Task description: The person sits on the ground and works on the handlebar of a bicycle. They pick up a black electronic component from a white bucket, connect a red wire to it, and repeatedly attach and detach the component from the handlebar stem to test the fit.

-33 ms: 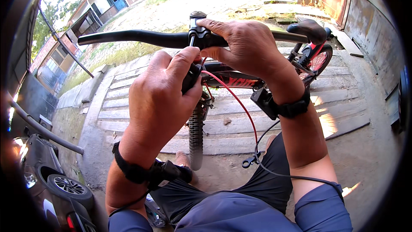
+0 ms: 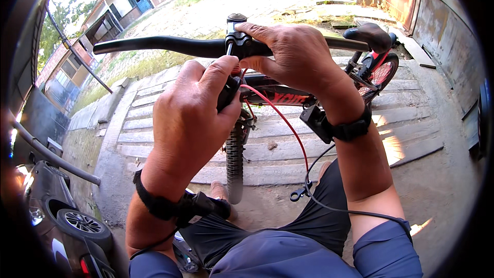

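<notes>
In the middle of the head view a black handlebar (image 2: 170, 45) is clamped in the black stem (image 2: 238, 33) of a bicycle. My left hand (image 2: 193, 108) is closed round the dark handle of a screwdriver (image 2: 229, 49). Its thin metal shaft rises to the front of the stem; the very tip cannot be made out. My right hand (image 2: 301, 54) grips the handlebar just right of the stem, with the forefinger resting on the stem and the thumb below. A red cable (image 2: 288, 121) curves down from behind my hands.
The knobbly front tyre (image 2: 235, 162) stands between my feet. Behind my right hand are the saddle (image 2: 369, 37) and rear wheel (image 2: 387, 72). A black cable with a clamp ring (image 2: 297, 194) hangs over my right thigh. A dark toy-like car (image 2: 64, 211) stands lower left, beside a grey pipe (image 2: 56, 157).
My left hand and wrist have shifted very slightly left. My right hand, the handlebar and the bicycle look the same.
</notes>
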### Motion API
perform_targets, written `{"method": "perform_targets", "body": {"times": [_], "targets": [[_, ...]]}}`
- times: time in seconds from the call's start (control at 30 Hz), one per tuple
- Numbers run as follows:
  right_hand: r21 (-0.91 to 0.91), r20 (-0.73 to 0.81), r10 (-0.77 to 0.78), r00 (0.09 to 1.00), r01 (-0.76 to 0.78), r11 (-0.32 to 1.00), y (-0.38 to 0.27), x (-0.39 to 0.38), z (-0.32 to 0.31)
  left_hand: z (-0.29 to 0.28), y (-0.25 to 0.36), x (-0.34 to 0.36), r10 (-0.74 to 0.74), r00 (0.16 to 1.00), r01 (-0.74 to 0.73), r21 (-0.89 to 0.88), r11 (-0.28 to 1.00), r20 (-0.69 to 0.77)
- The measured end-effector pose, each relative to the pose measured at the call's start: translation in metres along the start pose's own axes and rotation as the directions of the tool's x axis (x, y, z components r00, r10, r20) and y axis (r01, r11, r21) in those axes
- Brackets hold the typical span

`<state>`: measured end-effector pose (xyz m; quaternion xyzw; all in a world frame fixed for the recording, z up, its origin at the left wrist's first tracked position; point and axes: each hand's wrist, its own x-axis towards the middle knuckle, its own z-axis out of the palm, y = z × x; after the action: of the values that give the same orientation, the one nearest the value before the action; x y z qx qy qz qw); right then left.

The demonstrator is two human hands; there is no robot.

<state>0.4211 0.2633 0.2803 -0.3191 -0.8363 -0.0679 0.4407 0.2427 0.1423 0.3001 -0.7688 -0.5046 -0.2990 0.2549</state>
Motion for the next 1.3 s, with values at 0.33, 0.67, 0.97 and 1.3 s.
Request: {"method": "perform_targets", "body": {"times": [0.33,0.67,0.97,1.3], "targets": [[-0.016,-0.032,-0.015,0.999,0.015,1.0,0.001,-0.001,0.002,-0.018,0.009,0.013,0.03,0.991,-0.055,0.191,0.98,0.132],[-0.016,0.014,0.012,1.0,-0.012,1.0,-0.002,0.0,0.001,0.018,0.026,-0.004,-0.307,0.95,0.279,-0.276,0.92,-0.064],[-0.018,0.013,0.038,0.999,-0.038,0.999,-0.002,0.0,0.001,0.027,0.037,-0.002,-0.531,0.841,0.425,-0.736,0.527,0.105],[-0.015,0.063,0.047,0.997,-0.046,0.999,-0.004,0.002,-0.003,0.024,0.047,-0.016,-0.557,0.714,0.247,-0.897,-0.366,0.424]]}}
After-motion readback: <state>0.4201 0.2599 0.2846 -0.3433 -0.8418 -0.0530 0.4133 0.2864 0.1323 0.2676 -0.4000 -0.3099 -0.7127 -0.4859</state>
